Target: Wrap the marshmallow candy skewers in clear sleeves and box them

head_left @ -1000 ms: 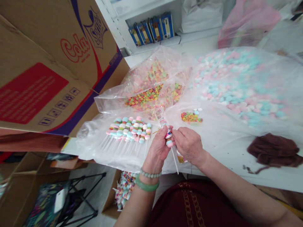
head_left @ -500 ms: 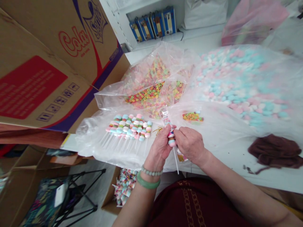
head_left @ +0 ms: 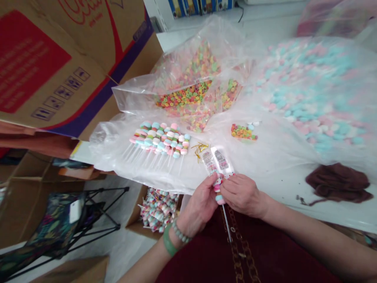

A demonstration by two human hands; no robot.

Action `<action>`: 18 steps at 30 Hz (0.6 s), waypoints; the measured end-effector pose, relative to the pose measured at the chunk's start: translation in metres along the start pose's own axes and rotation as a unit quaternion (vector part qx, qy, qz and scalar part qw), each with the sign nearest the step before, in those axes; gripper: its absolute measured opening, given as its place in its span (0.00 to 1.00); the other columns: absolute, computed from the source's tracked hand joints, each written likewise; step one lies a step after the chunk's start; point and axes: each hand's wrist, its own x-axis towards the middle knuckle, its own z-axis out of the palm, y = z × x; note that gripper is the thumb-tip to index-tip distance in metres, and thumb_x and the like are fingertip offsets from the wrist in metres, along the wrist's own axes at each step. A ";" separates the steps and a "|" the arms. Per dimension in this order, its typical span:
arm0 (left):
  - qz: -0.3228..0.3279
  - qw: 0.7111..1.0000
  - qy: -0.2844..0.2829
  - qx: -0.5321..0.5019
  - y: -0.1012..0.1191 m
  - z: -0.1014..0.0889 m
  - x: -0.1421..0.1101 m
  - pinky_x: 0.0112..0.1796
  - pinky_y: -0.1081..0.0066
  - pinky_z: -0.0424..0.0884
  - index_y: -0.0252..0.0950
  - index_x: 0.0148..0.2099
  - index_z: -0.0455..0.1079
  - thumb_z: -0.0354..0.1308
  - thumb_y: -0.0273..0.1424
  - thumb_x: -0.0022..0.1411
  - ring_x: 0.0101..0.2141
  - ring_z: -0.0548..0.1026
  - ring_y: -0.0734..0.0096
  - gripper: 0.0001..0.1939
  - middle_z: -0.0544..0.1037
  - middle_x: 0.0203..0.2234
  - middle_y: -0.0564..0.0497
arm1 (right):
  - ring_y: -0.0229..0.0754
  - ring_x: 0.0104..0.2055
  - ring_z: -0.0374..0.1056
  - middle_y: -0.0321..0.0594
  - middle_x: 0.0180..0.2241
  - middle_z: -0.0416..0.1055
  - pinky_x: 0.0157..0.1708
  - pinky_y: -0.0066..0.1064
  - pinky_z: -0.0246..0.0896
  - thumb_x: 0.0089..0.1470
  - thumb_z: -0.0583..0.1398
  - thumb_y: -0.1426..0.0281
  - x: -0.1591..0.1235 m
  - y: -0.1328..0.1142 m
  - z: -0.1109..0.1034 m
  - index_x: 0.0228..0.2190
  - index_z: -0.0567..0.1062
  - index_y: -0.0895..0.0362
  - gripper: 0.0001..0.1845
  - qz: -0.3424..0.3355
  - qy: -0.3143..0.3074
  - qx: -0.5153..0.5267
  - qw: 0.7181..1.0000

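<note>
My left hand (head_left: 200,208) grips a stick of stacked pastel candies (head_left: 218,188), and its white stick (head_left: 226,224) points down past my fingers. My right hand (head_left: 241,195) pinches the lower edge of a clear printed wrapper (head_left: 216,163), which spreads open above the candy's top. The candy's upper part is hidden by fingers and wrapper. Just beyond the wrapper lies a small tangle of gold twist ties (head_left: 199,150). Several finished-looking candy sticks (head_left: 159,139) lie in rows on a plastic sheet (head_left: 118,157) to the left of my hands.
Plastic bags hold colourful candy rings (head_left: 188,94) and pink and blue candies (head_left: 309,86). A small candy pile (head_left: 244,132) and a brown cloth (head_left: 337,182) lie on the table. A large cardboard box (head_left: 59,67) looms left; a floor box holds candy sticks (head_left: 157,210).
My hands have dropped lower and toward my lap, and the view has tilted down. The wrapper now sits spread open over the candy, and the gold ties show fully beside it.
</note>
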 end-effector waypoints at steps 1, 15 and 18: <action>-0.015 1.000 0.000 -0.010 -0.004 -0.004 -0.007 0.18 0.75 0.60 0.32 0.31 0.70 0.62 0.38 0.55 0.18 0.64 0.76 0.12 0.68 0.19 0.52 | 0.39 0.29 0.61 0.37 0.23 0.65 0.30 0.34 0.51 0.60 0.52 0.73 -0.006 -0.005 -0.001 0.24 0.69 0.55 0.14 -0.014 -0.017 0.007 1.000; 0.023 1.000 0.001 -0.011 0.005 -0.028 -0.038 0.31 0.71 0.70 0.32 0.37 0.71 0.61 0.37 0.57 0.28 0.70 0.72 0.12 0.73 0.30 0.48 | 0.40 0.31 0.64 0.41 0.29 0.70 0.33 0.32 0.57 0.61 0.51 0.72 -0.008 -0.031 0.001 0.35 0.73 0.56 0.10 0.186 -0.053 0.131 0.972; 0.104 0.994 0.018 -0.015 0.014 -0.025 -0.025 0.30 0.73 0.68 0.32 0.34 0.69 0.65 0.35 0.53 0.27 0.69 0.75 0.12 0.71 0.27 0.51 | 0.40 0.34 0.66 0.39 0.32 0.71 0.35 0.31 0.59 0.61 0.51 0.70 -0.001 -0.031 0.005 0.37 0.72 0.54 0.10 0.323 -0.077 0.246 0.911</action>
